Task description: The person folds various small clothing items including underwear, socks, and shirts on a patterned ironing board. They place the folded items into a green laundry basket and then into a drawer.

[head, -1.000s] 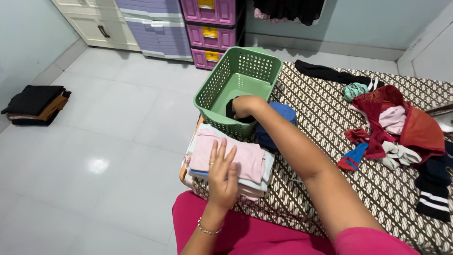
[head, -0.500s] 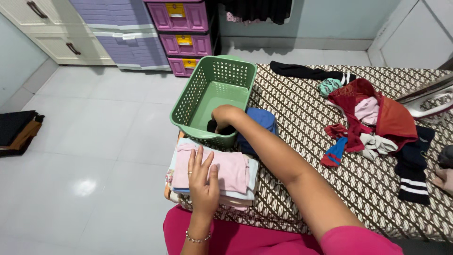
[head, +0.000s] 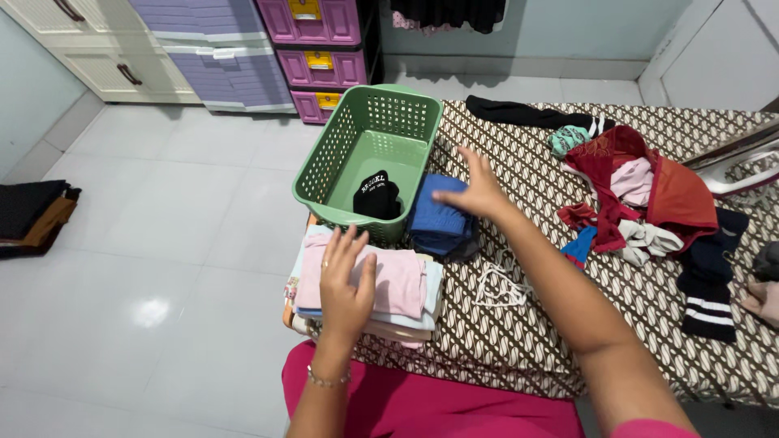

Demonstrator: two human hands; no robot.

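Here, the left hand (head: 345, 280) lay flat and open, palm down, fingers spread on the pink folded garment (head: 388, 280) that topped a stack of folded clothes (head: 410, 320) at the near left corner of the surface; it pressed on the cloth without gripping it. The right hand (head: 477, 188) was also open, fingers fanned, its fingertips resting on or just over the right edge of a blue folded garment (head: 436, 219), closed around nothing. That blue piece lay just far of the stack and touched the right wall of a green plastic basket (head: 324, 174), which stood at the far left edge of the surface and held a folded black garment (head: 378, 197) against its near wall. Both forearms reached forward from the near edge, the left one straight, the right one slanting leftward across the surface over a pink-clad lap (head: 454, 401). The surface wore a brown-and-cream patterned cover (head: 568, 324). Farther right lay a heap of unfolded clothes (head: 641, 191) in red, pink and white, with a black striped garment (head: 535, 118) beyond it. The floor was of pale glossy tiles (head: 162, 243); purple and pink plastic drawers (head: 276, 40) stood by the far wall, and a dark folded pile (head: 32, 215) lay on the floor at far left.
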